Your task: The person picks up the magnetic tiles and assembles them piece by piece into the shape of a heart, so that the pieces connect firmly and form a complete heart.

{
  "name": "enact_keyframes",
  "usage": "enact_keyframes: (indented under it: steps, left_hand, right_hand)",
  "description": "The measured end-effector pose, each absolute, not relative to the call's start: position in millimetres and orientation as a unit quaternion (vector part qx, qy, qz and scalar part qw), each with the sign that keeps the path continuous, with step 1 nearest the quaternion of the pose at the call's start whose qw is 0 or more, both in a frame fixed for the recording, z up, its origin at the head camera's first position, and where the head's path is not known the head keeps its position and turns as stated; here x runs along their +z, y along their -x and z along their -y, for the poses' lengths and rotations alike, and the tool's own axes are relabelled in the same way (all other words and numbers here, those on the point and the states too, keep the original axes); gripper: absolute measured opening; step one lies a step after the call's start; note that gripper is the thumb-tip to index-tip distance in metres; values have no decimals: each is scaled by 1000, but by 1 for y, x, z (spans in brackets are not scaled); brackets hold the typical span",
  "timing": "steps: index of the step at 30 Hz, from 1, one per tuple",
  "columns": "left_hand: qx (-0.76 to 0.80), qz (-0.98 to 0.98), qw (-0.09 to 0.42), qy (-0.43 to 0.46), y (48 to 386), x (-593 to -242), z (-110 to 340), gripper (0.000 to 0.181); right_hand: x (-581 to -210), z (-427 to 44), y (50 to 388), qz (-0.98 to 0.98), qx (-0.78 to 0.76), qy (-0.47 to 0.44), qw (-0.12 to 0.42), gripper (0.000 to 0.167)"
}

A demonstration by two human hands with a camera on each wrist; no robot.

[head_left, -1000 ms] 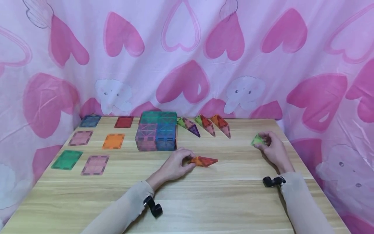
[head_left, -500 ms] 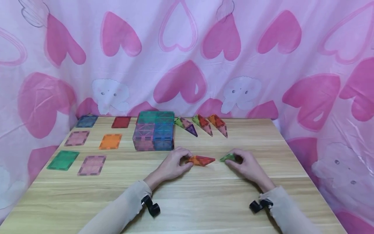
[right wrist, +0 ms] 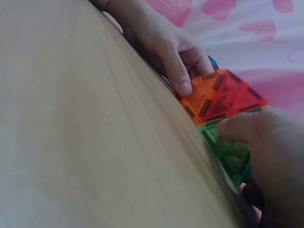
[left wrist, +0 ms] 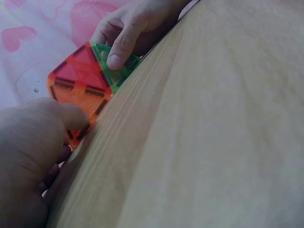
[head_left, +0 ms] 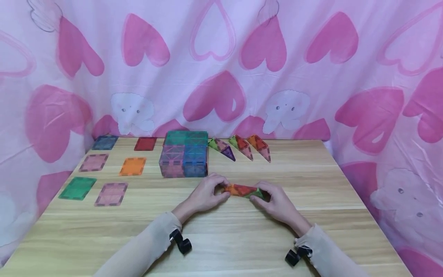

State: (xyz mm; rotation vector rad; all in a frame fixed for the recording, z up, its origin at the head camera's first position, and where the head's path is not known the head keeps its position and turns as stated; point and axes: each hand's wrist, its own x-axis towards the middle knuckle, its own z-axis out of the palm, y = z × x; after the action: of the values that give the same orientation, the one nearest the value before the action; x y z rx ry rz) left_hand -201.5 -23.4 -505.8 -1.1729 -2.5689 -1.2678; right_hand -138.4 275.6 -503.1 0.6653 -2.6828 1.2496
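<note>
Along the left edge of the desk (head_left: 221, 240) lie three flat tiles: a green tile (head_left: 77, 188) nearest the person, a pink tile (head_left: 93, 162) beyond it, and a blue tile (head_left: 105, 142) at the far left corner. Just right of these lies a second row: another pink tile (head_left: 111, 194), an orange tile (head_left: 133, 166), and a red tile (head_left: 145, 144) close to the far edge. Next, left of the middle of the far edge, sits a box-like block of tiles (head_left: 183, 154), green at the back, pink and blue in front. In front of the block, the person's left hand (head_left: 207, 192) pinches the orange end of an orange-and-red panel (head_left: 238, 189) between thumb and fingers. The panel appears to stand on edge around the middle of the desk, well in from the near edge. Behind it, by the far edge, three pointed strips lie slanted side by side: one green, pink and purple (head_left: 222, 149), one green, red and pink (head_left: 241, 147), one orange and pink (head_left: 259, 148). A green triangle (left wrist: 118, 76) touches the panel's red part on the right; the right hand (head_left: 278, 200) pinches it, thumb across its face. A pink heart-patterned curtain (head_left: 214, 69) hangs beyond the far edge.
</note>
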Motion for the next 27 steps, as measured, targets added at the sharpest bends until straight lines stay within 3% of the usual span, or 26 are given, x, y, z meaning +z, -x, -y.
enact_keyframes:
  steps: [8, 14, 20, 27]
  left_hand:
    - [-456, 808, 9, 375, 197, -501, 26, 34]
    - [-490, 774, 52, 397, 187, -468, 46, 37]
    - [-482, 783, 142, 366, 184, -429, 107, 42]
    - [-475, 827, 205, 217, 189, -427, 197, 43]
  right_hand:
    - [-505, -290, 132, 884, 409, -220, 52, 15]
    - [-506, -298, 121, 874, 424, -233, 49, 21]
    - [-506, -298, 119, 869, 428, -243, 50, 26]
    - [-507, -297, 122, 871, 429, -236, 41, 26]
